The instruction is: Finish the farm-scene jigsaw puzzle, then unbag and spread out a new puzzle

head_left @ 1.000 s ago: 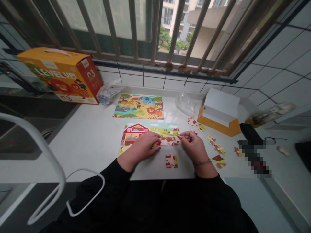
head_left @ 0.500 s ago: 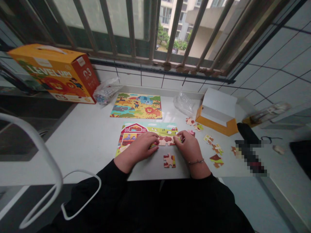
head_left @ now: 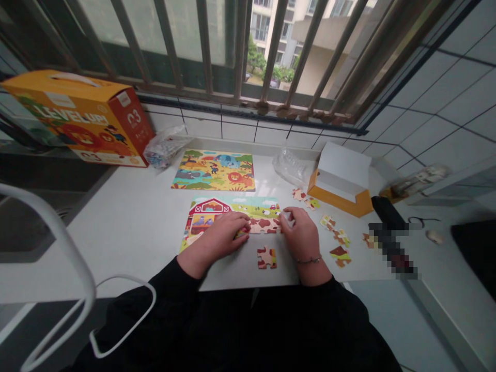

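Observation:
A partly assembled farm jigsaw puzzle (head_left: 267,207) lies on the white counter, showing a red barn, green hills and a brown-patched cow. My left hand (head_left: 222,230) rests over its lower middle, fingers spread and touching the pieces; it hides part of the picture. At the right edge, my right hand (head_left: 300,227) has thumb and forefinger pinched at a puzzle piece (head_left: 277,221) beside the cow's body; the fingers partly cover it. Between my wrists, a loose cow-patterned puzzle piece (head_left: 266,257) lies apart from the puzzle.
Several loose pieces (head_left: 341,256) lie to the right, near an open orange-and-white box (head_left: 341,199). Behind are an animal puzzle (head_left: 215,170), a clear plastic bag (head_left: 289,165), a filled bag (head_left: 165,150) and a large orange box (head_left: 81,121). A white curved tube (head_left: 73,237) stands at left.
The camera view has shifted slightly. My right thumb and forefinger have moved a little at the puzzle's right edge, and less yellow shows between them. My left hand stays on the puzzle.

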A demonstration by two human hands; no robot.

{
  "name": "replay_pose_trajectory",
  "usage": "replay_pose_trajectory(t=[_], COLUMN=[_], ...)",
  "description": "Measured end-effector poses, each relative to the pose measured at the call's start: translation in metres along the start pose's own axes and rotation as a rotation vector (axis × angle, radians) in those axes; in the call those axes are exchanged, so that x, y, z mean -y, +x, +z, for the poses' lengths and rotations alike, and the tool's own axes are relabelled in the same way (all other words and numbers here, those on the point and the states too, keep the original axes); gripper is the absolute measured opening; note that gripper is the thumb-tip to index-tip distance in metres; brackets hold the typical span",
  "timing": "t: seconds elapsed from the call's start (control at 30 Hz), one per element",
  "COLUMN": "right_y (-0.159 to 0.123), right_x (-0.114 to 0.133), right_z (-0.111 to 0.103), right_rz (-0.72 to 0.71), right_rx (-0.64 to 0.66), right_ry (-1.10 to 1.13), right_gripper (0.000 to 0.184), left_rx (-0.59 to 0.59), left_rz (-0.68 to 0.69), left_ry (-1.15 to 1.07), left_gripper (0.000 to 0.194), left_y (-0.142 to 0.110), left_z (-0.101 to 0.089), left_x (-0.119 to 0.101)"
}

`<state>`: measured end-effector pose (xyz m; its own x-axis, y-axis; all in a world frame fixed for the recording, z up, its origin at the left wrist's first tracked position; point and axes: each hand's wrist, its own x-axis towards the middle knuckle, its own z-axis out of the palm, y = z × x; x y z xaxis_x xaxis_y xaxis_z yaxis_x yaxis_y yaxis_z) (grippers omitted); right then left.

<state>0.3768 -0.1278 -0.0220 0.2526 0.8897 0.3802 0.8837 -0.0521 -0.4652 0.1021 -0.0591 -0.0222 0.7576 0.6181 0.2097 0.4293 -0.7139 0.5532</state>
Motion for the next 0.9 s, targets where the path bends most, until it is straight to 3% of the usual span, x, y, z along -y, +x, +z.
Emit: replay_pose_trajectory(t=[0.1,0.2,0.3,0.47,0.63,0.77,0.9], right_y=[0.002,0.003,0.002,0.002,0.003,0.003,0.003], right_x=[-0.015,-0.030,-0.039,-0.045,-0.051,-0.052,-0.051], right_z=[-0.008,-0.011,-0.007,0.000,0.003,0.005,0.005], right_rz=[0.164,0.283,0.285,0.233,0.198,0.189,0.169], right_rx=[-0.177,-0.172,-0.070,-0.021,-0.047,-0.016,0.009], right_ry=[-0.036,-0.157,-0.250,-0.190,-0.130,-0.161,-0.160], right_gripper=[0.020,0.029,0.045,0.031,0.031,0.026,0.028], left_rx=[0.008,0.016,-0.003,-0.152,-0.288,-0.219,-0.092], left_rz=[-0.008,-0.001,0.002,-0.055,-0.237,-0.181,-0.052], left_ry=[-0.005,-0.002,-0.001,0.000,0.059,0.038,0.034], left_gripper=[0.007,0.007,0.009,0.017,0.020,0.019,0.023], left_y=[0.000,0.000,0.000,-0.001,-0.008,-0.013,-0.015], left_z=[-0.002,-0.002,-0.002,-0.012,-0.037,-0.045,-0.034], left_x=[0.000,-0.001,-0.002,0.000,0.015,0.022,0.019])
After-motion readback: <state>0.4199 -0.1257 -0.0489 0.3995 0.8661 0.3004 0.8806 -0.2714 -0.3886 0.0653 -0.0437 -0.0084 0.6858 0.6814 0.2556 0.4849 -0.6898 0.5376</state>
